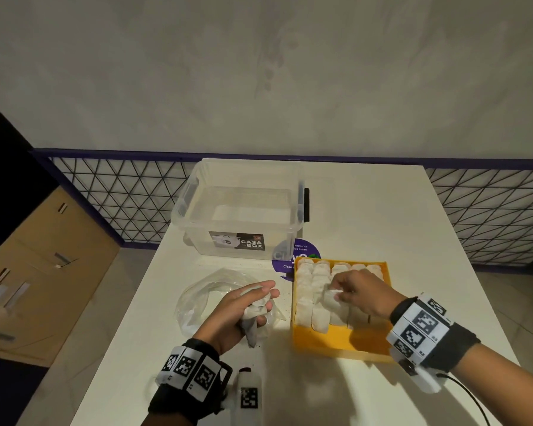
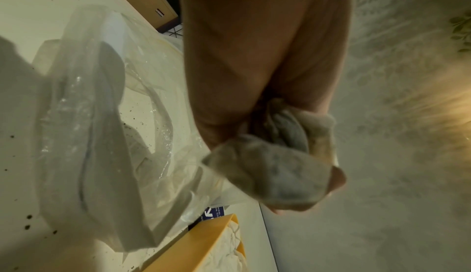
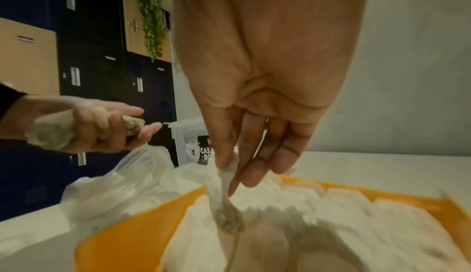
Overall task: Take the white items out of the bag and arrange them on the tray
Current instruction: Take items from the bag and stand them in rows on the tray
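Note:
A yellow tray (image 1: 339, 341) (image 3: 127, 232) sits on the white table, with rows of white pouches (image 1: 308, 290) (image 3: 331, 212) laid in it. My right hand (image 1: 356, 292) (image 3: 239, 173) hovers over the tray's middle and pinches one white pouch (image 1: 331, 298) (image 3: 225, 201) by its top edge. My left hand (image 1: 243, 312) (image 3: 102, 129) is left of the tray, above the clear plastic bag (image 1: 203, 299) (image 2: 97, 135), and grips a bunch of white pouches (image 1: 251, 324) (image 2: 270, 171) in its curled fingers.
An empty clear storage box (image 1: 237, 210) with a "CASA BOX" label stands at the table's back. A purple round sticker (image 1: 305, 252) lies between the box and the tray. Dark crumbs dot the table (image 1: 397, 229) near the bag. A railing runs behind.

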The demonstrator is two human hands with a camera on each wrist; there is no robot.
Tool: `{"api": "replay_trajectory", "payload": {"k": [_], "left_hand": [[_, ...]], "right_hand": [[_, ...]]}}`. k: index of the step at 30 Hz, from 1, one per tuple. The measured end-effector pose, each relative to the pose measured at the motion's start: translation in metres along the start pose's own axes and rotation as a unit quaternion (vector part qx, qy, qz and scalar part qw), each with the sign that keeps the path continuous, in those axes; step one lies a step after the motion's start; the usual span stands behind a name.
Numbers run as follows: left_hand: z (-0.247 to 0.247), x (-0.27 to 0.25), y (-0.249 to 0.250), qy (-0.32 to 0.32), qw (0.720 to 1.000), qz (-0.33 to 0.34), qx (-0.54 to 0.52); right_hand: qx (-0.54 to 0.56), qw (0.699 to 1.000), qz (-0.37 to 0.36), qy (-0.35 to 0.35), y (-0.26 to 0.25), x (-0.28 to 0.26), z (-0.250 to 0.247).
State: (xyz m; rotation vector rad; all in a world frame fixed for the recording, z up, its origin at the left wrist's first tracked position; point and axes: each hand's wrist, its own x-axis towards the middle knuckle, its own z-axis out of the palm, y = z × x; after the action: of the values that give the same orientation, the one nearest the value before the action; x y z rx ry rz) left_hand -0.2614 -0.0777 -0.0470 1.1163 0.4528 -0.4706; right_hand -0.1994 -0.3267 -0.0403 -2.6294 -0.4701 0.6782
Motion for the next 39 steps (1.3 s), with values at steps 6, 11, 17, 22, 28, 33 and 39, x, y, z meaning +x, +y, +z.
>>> {"api": "replay_trajectory", "payload": {"k": [6, 11, 17, 22, 28, 33, 39], "left_hand": [[0.003, -0.002, 0.003, -0.01, 1.0, -0.02, -0.006], [0.005, -0.005, 0.003, -0.024, 0.999, -0.024, 0.011], [0.012, 0.0, 0.003, -0.024, 0.998, -0.061, 0.009], [0.019, 0.001, 0.003, 0.009, 0.998, -0.055, -0.019], [0.025, 0.005, 0.0, 0.02, 0.999, -0.043, -0.021], [0.026, 0.007, -0.002, 0.013, 0.999, -0.031, -0.012], [0.021, 0.009, -0.003, 0.012, 1.0, -0.022, -0.011]], "right_hand": [[-0.01, 0.999, 0.032, -0.041, 0.025, 0.009, 0.03], [-0.064, 0.997, 0.042, -0.021, 0.03, 0.016, 0.041], [-0.113, 0.993, 0.03, 0.019, 0.028, 0.017, 0.046], [-0.101, 0.992, -0.029, 0.064, 0.012, 0.011, 0.033], [0.057, 0.965, -0.188, 0.173, -0.046, -0.003, 0.011], [0.038, 0.967, -0.221, 0.125, -0.071, 0.009, 0.014], [0.033, 0.97, -0.232, 0.066, -0.077, 0.017, 0.009]]}}
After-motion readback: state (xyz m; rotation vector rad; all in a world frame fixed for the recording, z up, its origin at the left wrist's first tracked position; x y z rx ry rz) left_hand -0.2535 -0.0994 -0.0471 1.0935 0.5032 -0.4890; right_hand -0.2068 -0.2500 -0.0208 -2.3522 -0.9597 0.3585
